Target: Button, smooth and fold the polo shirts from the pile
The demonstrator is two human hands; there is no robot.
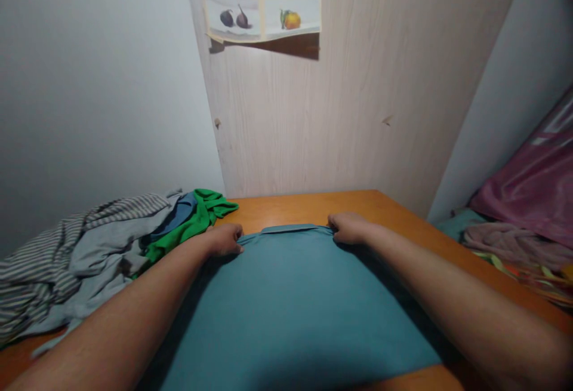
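A: So what could go wrong here?
B: Left hand [227, 239] and right hand [348, 227] are both pinched closed on the far edge of the blue-green cloth [299, 289], which is spread over the table [286, 203]. Uneven pull could skew it imo. Swinging left might snag the clothes pile [101, 239].
A: Any room?
B: Bare tabletop beyond the far edge and rightward. Left's cramped.

One head-worn camera looks forward and down from close above the flat orange tabletop [286, 206] toward a pale wood-grain panel [304, 116].
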